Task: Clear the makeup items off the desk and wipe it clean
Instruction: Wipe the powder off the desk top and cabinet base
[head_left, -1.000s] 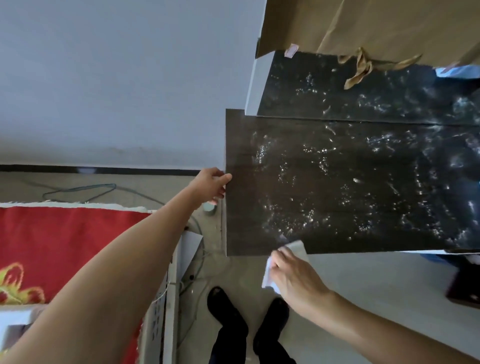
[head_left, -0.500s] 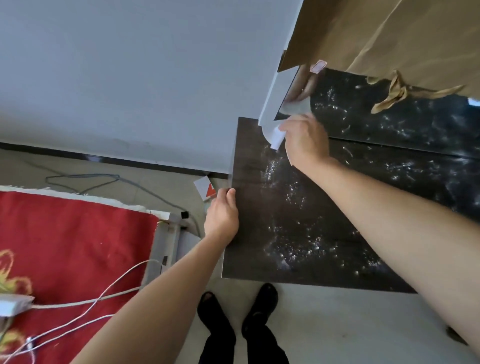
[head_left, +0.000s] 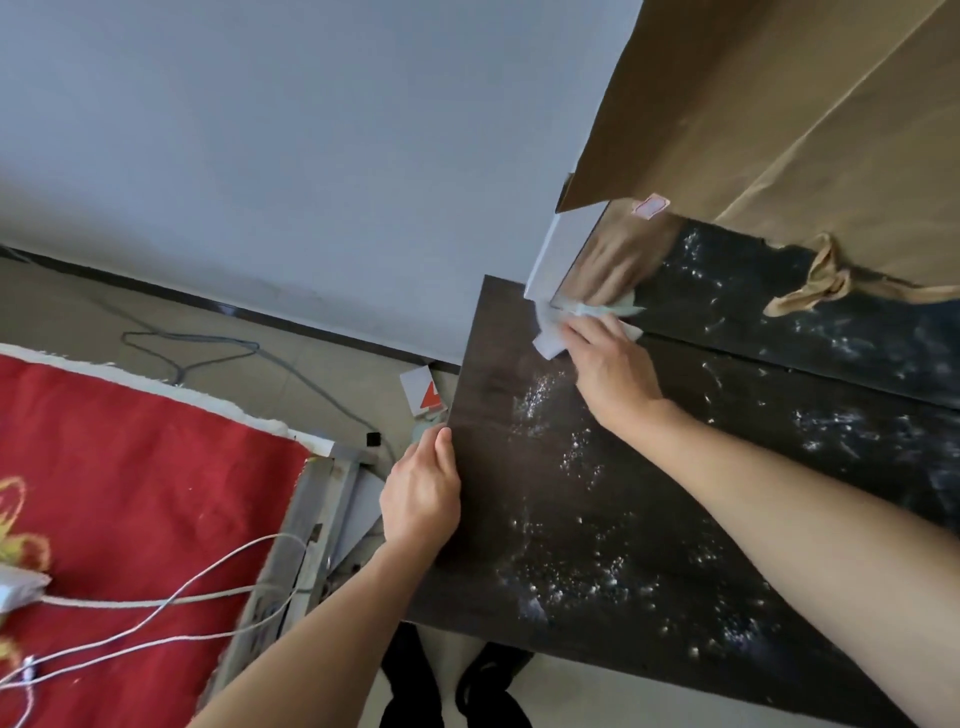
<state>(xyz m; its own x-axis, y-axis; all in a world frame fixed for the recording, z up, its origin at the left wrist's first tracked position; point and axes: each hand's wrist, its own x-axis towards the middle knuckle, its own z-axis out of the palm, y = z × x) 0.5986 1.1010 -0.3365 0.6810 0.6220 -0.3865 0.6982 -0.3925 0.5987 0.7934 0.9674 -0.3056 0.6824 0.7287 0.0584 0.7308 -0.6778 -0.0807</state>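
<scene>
A dark glossy desk (head_left: 597, 519) fills the right half of the view, speckled with white flecks and droplets. My right hand (head_left: 610, 364) presses a white wipe (head_left: 550, 340) onto the desk's far left corner, against the raised back shelf (head_left: 779, 312). The fingers lie over the wipe, and the glossy shelf front mirrors them. My left hand (head_left: 423, 493) holds the desk's left edge, thumb on top. No makeup items show on the desk.
A brown curtain (head_left: 805, 130) with a tie hangs over the shelf at the back right. A red patterned blanket (head_left: 130, 493) with white cables lies at the left. A small white and red box (head_left: 423, 395) and grey cords lie on the floor by the wall.
My right hand moved the wipe from the desk's near edge to the far left corner. My left hand shifted nearer along the desk's left edge. The camera view swung slightly.
</scene>
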